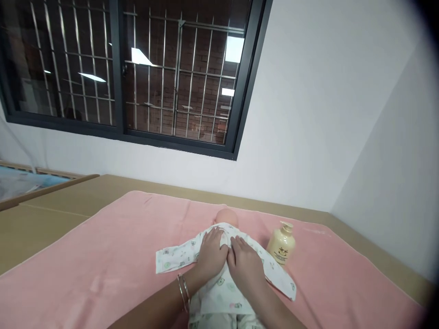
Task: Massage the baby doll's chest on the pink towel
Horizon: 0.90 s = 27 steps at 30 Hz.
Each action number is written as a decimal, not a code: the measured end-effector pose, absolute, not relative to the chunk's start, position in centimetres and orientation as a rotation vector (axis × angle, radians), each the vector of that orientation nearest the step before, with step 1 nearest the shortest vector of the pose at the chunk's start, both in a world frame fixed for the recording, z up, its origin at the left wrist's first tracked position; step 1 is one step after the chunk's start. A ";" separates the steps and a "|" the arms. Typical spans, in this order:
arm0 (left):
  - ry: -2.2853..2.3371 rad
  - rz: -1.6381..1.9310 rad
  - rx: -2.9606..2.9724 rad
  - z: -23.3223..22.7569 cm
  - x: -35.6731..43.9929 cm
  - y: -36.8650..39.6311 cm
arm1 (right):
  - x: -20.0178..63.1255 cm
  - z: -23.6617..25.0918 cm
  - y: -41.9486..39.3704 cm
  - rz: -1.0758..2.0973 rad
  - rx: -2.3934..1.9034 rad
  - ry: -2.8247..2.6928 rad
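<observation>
A baby doll (227, 217) lies stretched out on a pink mat (116, 246), its round head pointing away from me. It wears a white shirt (222, 292) with small printed figures, and the long sleeves spread out to both sides. My left hand (211, 251), with two bangles (184, 291) at the wrist, rests flat on the upper part of the shirt. Beside it, my right hand (244, 262) lies on the shirt too, fingers stretched toward the head. The two thumbs nearly meet in the middle. Patterned trousers (226, 321) show at the bottom edge.
A cream pump bottle (281, 243) stands on the mat just right of the doll, near the right sleeve. Wooden tabletop (68, 201) borders the mat. Behind rises a white wall (295, 114) with a dark-framed window (120, 68) and metal bars. Blue sheeting (30, 180) lies far left.
</observation>
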<state>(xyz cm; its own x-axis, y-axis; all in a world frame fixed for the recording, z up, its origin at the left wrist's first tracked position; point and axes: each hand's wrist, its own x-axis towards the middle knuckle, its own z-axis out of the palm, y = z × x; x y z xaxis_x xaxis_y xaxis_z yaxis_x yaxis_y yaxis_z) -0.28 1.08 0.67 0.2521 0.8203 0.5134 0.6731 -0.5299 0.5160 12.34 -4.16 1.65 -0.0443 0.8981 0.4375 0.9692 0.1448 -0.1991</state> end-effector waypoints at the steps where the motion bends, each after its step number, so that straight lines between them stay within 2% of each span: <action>1: 1.419 1.124 2.309 0.8 -0.2 1.2 | 12.0 1.8 -4.7 -0.261 -1.813 -2.002; 5: 1.423 1.123 2.300 0.8 -0.1 0.8 | 11.7 2.6 -5.5 -0.316 -1.831 -2.064; 14: 1.336 1.210 2.466 0.0 0.4 -0.5 | 14.5 2.3 -3.6 -0.110 -1.699 -1.998; 27: 1.362 1.102 2.315 -0.2 0.0 0.4 | 11.8 2.3 -6.2 -0.291 -1.689 -2.057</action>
